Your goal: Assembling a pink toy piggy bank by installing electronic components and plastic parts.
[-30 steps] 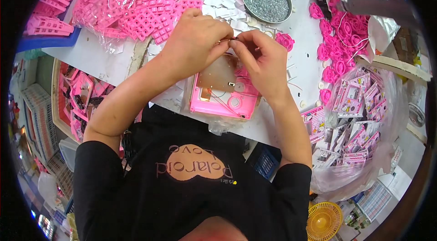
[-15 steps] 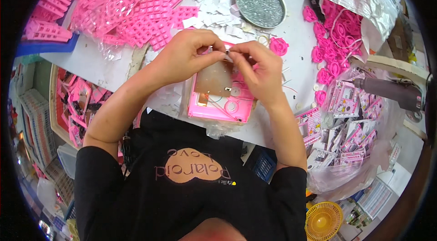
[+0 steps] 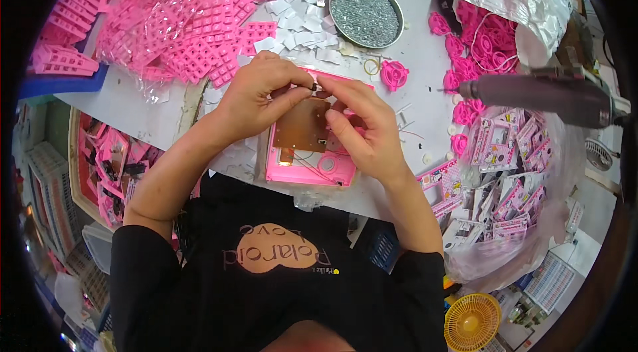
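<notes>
I see the left hand (image 3: 262,91) pinching a small black part (image 3: 314,87) at twelve o'clock over the pink casing (image 3: 318,176); the right hand (image 3: 369,127), at three, parts thumb and forefinger.

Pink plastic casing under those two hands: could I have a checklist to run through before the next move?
1. Pink plastic casing open, inside facing up: ok.
2. Flat brown board fastened to the casing: cannot tell; it lies within the casing's outline.
3. Small dark part gripped: ok, at the thumb and forefinger tips of the left hand.
4. Right hand clear of the casing: not ok; it overhangs the right side, thumb and forefinger apart.
5. Long dark grey power tool clear of both hands: ok, off to the right.
</notes>
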A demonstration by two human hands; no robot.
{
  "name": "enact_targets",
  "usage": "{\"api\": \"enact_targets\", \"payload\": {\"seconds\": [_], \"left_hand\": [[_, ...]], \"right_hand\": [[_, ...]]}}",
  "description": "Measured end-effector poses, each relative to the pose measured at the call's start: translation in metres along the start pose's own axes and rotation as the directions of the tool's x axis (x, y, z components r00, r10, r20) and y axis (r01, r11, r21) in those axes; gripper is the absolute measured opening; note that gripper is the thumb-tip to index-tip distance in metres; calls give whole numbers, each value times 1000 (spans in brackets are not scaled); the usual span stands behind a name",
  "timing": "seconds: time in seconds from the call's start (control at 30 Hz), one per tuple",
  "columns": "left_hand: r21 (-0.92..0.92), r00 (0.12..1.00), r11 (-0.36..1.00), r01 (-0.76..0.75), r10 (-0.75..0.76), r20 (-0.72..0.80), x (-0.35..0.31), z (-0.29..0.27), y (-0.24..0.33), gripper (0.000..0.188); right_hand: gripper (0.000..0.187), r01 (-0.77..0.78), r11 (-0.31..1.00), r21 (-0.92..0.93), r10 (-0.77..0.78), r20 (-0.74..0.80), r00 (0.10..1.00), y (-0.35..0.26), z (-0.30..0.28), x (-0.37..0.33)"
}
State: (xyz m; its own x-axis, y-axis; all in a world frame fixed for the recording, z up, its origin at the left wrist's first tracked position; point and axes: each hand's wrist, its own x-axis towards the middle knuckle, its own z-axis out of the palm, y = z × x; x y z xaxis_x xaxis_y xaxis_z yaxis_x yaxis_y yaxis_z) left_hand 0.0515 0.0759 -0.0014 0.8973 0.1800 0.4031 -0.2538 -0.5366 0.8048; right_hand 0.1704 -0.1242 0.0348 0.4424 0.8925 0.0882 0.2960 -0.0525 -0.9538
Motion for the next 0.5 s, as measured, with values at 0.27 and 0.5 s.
{"api": "enact_targets", "payload": {"seconds": [0.27, 0.5], "left_hand": [[207, 980, 959, -196, 194, 31, -5, 1, -3, 17], [201, 990, 970, -134, 124, 59, -4, 2, 5, 16]], "right_hand": [[47, 120, 922, -368, -115, 35, 993, -3, 2, 3], [45, 251, 586, -771, -464, -65, 884, 51, -80, 84]]}}
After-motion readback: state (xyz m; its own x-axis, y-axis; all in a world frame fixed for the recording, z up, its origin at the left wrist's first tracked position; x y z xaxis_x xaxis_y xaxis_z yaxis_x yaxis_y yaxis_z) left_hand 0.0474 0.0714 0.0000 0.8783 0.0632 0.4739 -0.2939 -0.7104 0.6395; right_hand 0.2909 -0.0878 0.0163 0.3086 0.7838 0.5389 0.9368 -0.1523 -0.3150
